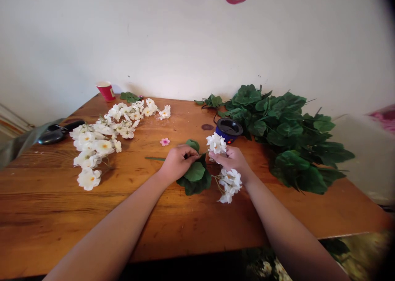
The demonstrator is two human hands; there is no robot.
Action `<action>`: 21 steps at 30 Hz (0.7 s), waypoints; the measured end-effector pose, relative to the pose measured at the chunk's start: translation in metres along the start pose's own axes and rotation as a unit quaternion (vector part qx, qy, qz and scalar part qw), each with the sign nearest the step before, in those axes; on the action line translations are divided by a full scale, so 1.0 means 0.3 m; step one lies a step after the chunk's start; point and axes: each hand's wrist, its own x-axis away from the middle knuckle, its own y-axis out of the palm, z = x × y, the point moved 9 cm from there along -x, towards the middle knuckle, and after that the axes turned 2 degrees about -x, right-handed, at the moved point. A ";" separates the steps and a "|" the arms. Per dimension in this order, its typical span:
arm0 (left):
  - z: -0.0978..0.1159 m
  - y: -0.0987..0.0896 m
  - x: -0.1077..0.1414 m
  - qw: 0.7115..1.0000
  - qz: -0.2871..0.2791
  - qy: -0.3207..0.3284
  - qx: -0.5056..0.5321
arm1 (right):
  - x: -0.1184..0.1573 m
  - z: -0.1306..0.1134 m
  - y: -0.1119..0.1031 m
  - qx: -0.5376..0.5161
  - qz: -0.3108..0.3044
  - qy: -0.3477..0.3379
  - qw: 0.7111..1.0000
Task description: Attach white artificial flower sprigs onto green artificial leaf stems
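Near the middle of the table, my left hand [177, 162] is closed on a stem of green artificial leaves [196, 175]. A green stem end [154, 159] pokes out to its left. My right hand [233, 161] is closed on white artificial flowers [216, 143], and another white cluster [230, 184] hangs below its fingers. Both hands are close together, with the leaves and flowers almost meeting between them. Exactly where the stems touch is hidden by the fingers. Just behind my right hand stands a small blue pot [228, 128] with a dark top and a lit red light.
A large heap of green leaves [286, 137] covers the right side. White flowers [95, 143] lie spread at the left, beside a black-handled tool [58, 132]. A red paper cup [105, 91] stands at the back left. One small pink flower [165, 142] lies on the wooden table [92, 219].
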 end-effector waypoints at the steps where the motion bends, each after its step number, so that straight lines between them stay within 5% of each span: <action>1: 0.003 -0.002 0.000 1.000 0.004 0.002 -0.003 | 0.000 -0.001 0.003 -0.003 0.001 0.001 1.000; 21: 0.002 -0.003 0.007 0.999 0.042 -0.028 -0.015 | 0.005 0.011 0.040 -0.006 -0.001 -0.002 1.000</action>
